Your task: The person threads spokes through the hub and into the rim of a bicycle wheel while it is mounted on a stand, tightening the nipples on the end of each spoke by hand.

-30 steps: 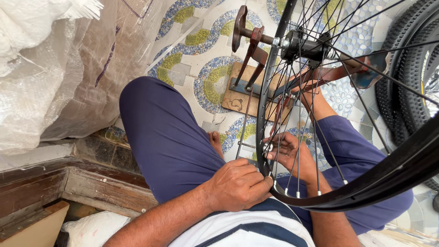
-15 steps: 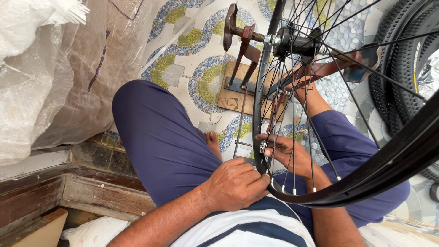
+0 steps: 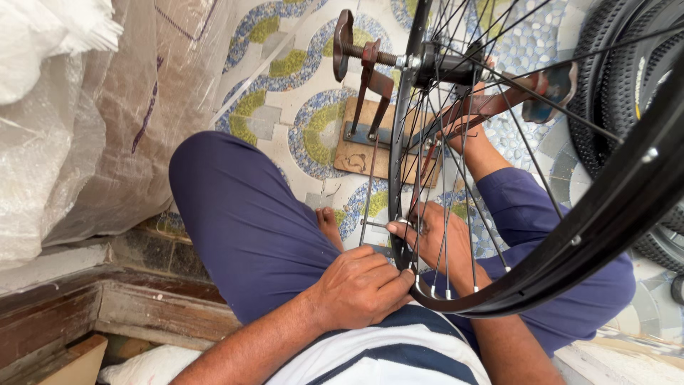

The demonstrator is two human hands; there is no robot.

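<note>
A black bicycle wheel rim (image 3: 570,249) with thin steel spokes stands upright on a rusty red truing stand (image 3: 370,68), its hub (image 3: 445,68) at the top. My left hand (image 3: 360,289) rests on my thigh and grips the lower edge of the rim. My right hand (image 3: 434,239) is behind the spokes, fingers pinched on a small metal spoke tool (image 3: 402,222) at a nipple near the rim. I sit with legs in dark blue trousers (image 3: 246,221) either side of the wheel.
The stand is fixed to a wooden board (image 3: 353,153) on a patterned mosaic floor (image 3: 299,107). Plastic sheeting (image 3: 78,135) hangs at the left over a worn wooden ledge (image 3: 107,306). Black tyres (image 3: 627,85) lean at the right.
The view has shifted slightly down and right. My right hand has moved a little up the spokes near the rim; my left hand stays on the rim.
</note>
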